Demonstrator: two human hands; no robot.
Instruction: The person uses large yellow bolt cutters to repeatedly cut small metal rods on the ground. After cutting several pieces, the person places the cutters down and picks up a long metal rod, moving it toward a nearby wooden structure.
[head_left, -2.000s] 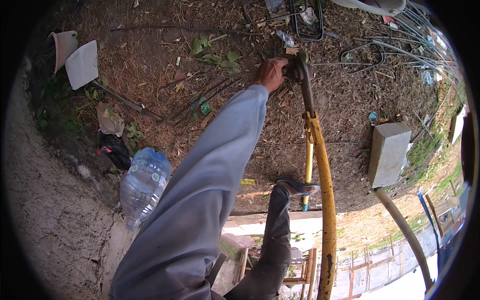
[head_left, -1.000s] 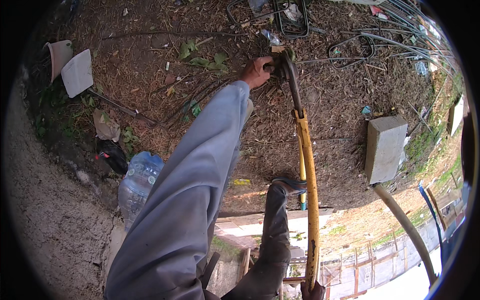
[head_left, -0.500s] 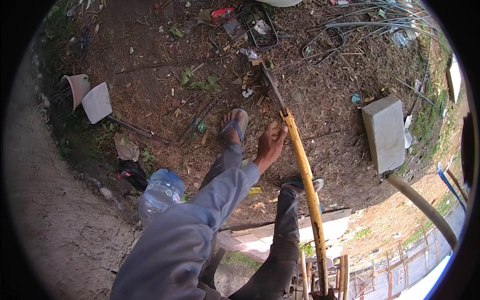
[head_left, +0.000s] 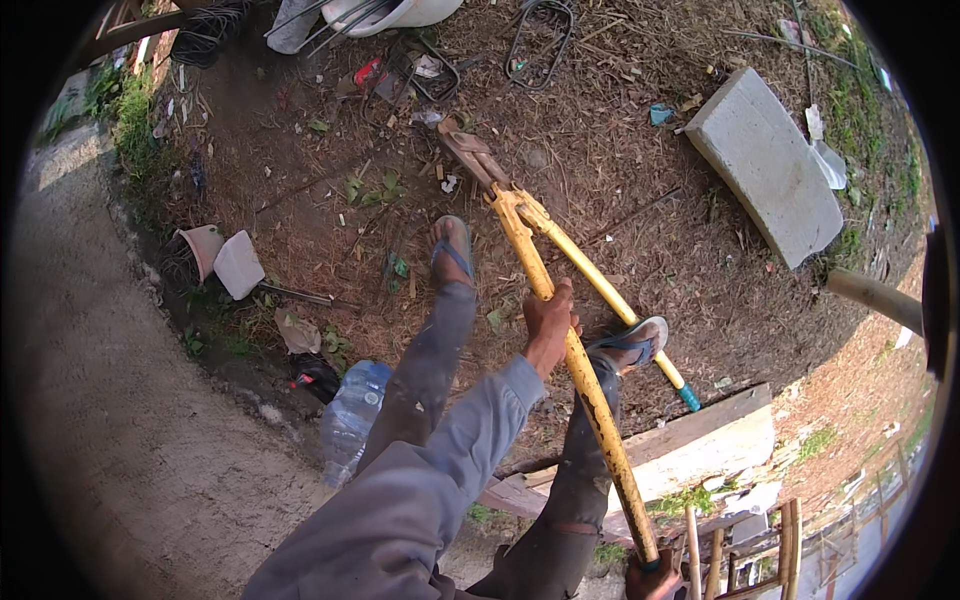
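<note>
A long yellow bolt cutter slants across the ground, its rusty brown jaws pointing away from me near the soil. My left hand is closed around the middle of one handle. At that handle's near end, low in the picture, my right hand grips it and is partly cut off by the frame. The second handle, with a teal end, spreads out to the right. It crosses the sandal on my right foot; whether it lies over or under the toes I cannot tell.
Right of the cutter lies a grey concrete slab. Bent metal rods and a white tub are at the far side. On the left are a large clear bottle, a pot and a concrete edge. Wooden boards lie at right.
The bolt cutter's handles now show spread apart. My left hand has moved from near the jaws down the handle, and my right hand has come more into view. The view has shifted.
</note>
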